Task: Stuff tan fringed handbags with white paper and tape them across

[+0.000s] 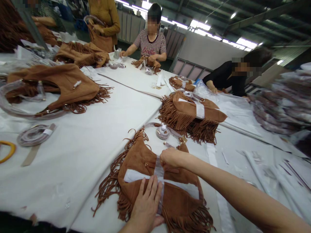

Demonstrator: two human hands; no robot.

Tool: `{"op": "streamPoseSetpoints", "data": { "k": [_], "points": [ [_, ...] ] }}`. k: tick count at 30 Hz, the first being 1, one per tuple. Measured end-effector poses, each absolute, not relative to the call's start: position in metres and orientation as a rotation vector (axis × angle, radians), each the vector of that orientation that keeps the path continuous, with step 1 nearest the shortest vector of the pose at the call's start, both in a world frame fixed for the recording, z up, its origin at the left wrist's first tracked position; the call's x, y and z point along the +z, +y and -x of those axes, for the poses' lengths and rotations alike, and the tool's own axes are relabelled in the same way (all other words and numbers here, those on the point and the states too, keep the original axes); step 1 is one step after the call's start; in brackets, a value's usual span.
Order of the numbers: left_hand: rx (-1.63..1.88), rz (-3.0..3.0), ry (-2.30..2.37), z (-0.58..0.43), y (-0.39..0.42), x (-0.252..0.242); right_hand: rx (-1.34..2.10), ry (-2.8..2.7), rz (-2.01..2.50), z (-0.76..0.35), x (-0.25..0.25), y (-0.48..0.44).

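A brown fringed suede handbag [138,158] lies flat on the white table before me. White paper [133,175] shows across its middle, and a translucent strip [159,168] crosses it lengthwise. My left hand [147,200] rests flat on the bag's lower half, fingers stretched over the paper and the strip. At the bag's upper edge, my right hand [171,157] is closed on the strip's top end; its fingertips are partly hidden. Just beyond that hand sit a wrapped coiled strap [162,132] and a gold-coloured clasp [182,139].
Farther back are a banded fringed bag [201,110] and, to the left, a larger brown bag [70,81]. A coiled strap [36,134] and a yellow-handled tool [7,151] lie left. Wrapped items [284,100] are piled right. Several people work around the table [109,119].
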State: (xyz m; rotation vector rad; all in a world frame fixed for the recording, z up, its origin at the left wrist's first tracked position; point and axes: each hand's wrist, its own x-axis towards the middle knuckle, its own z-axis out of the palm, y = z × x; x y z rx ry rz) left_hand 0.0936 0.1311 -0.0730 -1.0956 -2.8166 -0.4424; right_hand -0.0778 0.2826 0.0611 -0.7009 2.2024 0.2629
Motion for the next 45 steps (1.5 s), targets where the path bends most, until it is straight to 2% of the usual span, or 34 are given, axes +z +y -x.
{"op": "streamPoseSetpoints", "data": {
  "k": [15, 26, 32, 37, 41, 45],
  "points": [
    [-0.434, 1.088, -2.782, -0.092, 0.131, -0.073, 0.350, 2.283, 0.718, 0.078, 0.041, 0.278],
    [-0.445, 1.093, -2.792, -0.091, 0.132, -0.078, 0.264, 2.335, 0.754, 0.078, 0.041, 0.282],
    [-0.449, 1.096, -2.801, -0.092, 0.132, -0.077, 0.092, 2.446, 0.694, 0.089, 0.026, 0.294],
    [-0.428, 1.096, -2.834, -0.093, 0.132, -0.075, -0.110, 2.633, 0.449, 0.103, 0.015, 0.326],
    [-0.421, 1.104, -2.837, -0.093, 0.132, -0.073, -0.386, 2.870, 0.153, 0.082, 0.011, 0.327],
    [-0.428, 1.108, -2.828, -0.091, 0.132, -0.071, -0.698, 2.930, -0.036, 0.045, -0.013, 0.285]
  ]
}}
